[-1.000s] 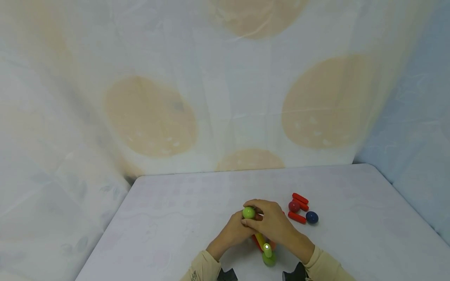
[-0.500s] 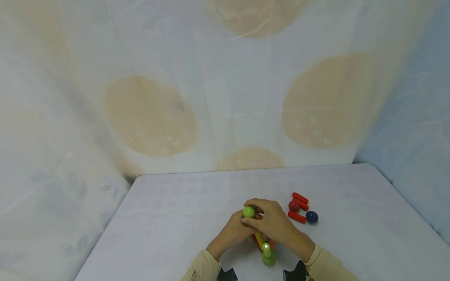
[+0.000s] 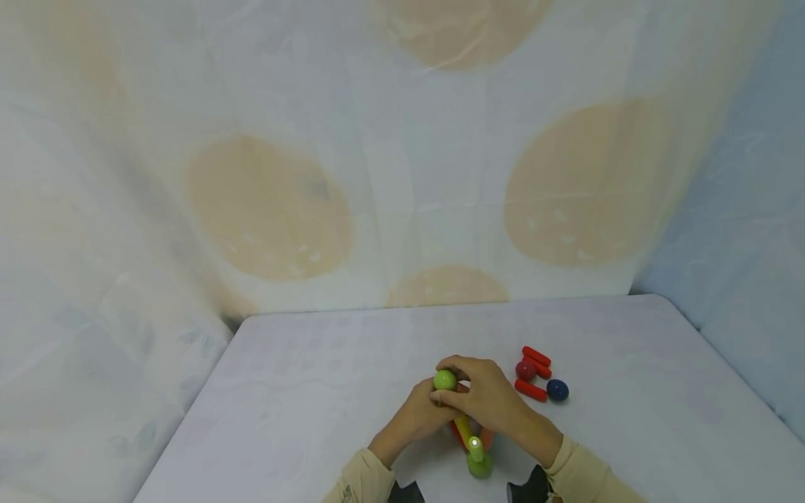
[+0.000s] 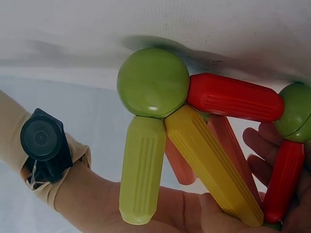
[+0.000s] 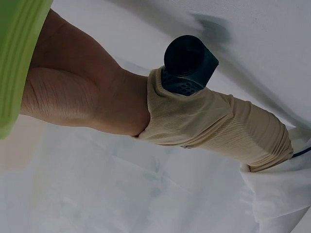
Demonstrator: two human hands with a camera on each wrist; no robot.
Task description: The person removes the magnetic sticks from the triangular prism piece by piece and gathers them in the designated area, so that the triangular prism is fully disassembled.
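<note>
Two hands meet over a small frame of rods and balls near the front edge of the table point(image 3: 302, 363). The right hand point(image 3: 487, 398) curls its fingers over the top of the frame, pinching beside the upper green ball point(image 3: 444, 380), while the left hand point(image 3: 418, 413) closes on the frame from the other side and below; both are grasping the piece, though which rod each finger presses is hidden in the head view. The left wrist view shows the build close up: a green ball point(image 4: 153, 83) joins a red rod point(image 4: 235, 97), a yellow rod point(image 4: 214, 165) and a light green rod point(image 4: 142, 167), with a second green ball point(image 4: 296, 111) at the far end of the red rod and more red rods behind. In the head view another green ball point(image 3: 479, 464) sits at the near foot of the frame on the table. Judging from this, the structure is well under way, with several joints already made, yet not finished: to the right, apart from the hands, lie loose red rods point(image 3: 536, 356), a dark red ball point(image 3: 525, 370) and a blue ball point(image 3: 557, 390), all untouched. The right wrist view shows only a beige sleeve point(image 5: 218, 126), a forearm and a green edge.
</note>
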